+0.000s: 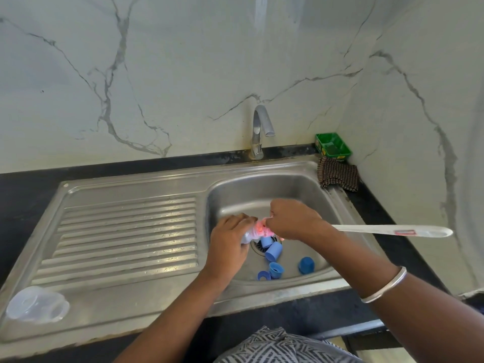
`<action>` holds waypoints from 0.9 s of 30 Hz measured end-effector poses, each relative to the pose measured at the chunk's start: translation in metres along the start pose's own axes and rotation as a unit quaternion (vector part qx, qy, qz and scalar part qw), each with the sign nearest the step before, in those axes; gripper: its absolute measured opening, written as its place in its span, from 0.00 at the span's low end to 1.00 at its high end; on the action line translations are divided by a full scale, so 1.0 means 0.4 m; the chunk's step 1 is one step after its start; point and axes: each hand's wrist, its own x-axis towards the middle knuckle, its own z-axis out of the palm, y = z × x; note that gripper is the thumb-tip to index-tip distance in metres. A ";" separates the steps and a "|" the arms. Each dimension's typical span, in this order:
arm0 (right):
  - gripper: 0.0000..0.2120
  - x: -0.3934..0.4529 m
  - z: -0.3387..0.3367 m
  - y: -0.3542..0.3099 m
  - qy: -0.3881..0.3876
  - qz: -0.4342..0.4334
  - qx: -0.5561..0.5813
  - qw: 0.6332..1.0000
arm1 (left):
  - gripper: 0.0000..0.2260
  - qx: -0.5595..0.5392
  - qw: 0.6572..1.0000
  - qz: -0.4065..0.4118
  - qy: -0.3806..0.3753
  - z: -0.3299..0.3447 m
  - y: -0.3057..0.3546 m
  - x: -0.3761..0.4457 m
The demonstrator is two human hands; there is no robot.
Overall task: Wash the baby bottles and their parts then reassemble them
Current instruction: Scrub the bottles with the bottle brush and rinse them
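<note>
Over the sink (264,179), your left hand (227,238) grips the clear bottle (250,235) above the drain while your right hand (293,218) grips the long white brush (392,230), blue caps (273,251) lying below.

Nothing legible here. There's a small red-and-white label (405,232) on the white brush handle (387,230), but its print is too blurred to make out. The green box (332,147) in the corner carries yellow markings along its front edge, and those are too small to read.
</note>
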 end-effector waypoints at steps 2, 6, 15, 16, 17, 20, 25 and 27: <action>0.10 0.003 0.005 0.001 0.001 -0.010 0.022 1.000 | 0.23 -0.007 1.000 -0.017 0.008 -0.001 0.009 0.000; 0.11 -0.022 -0.006 0.008 0.011 -0.095 0.091 0.991 | 0.25 -0.035 0.998 -0.053 -0.003 -0.011 0.005 -0.003; 0.10 -0.060 -0.013 0.009 0.076 -0.129 -0.068 0.986 | 0.19 -0.139 0.988 -0.069 -0.021 -0.014 0.021 0.002; 0.10 -0.055 -0.010 0.010 0.061 -0.110 -0.042 0.991 | 0.19 -0.124 0.990 -0.058 -0.025 -0.013 0.022 0.001; 0.09 -0.052 -0.005 0.011 0.045 -0.093 -0.004 0.995 | 0.19 -0.109 0.992 -0.051 -0.032 -0.011 0.020 -0.001; 0.07 -0.039 0.019 0.013 0.020 -0.066 0.109 0.992 | 0.18 -0.063 0.996 -0.033 -0.051 0.002 0.010 -0.015; 0.18 -0.048 0.027 0.018 -0.041 -0.116 0.129 0.984 | 0.19 -0.059 0.996 -0.034 -0.050 -0.006 -0.001 -0.029; 0.21 -0.049 0.028 0.023 -0.033 -0.151 0.082 0.985 | 0.21 -0.076 0.995 -0.041 -0.049 -0.014 -0.004 -0.030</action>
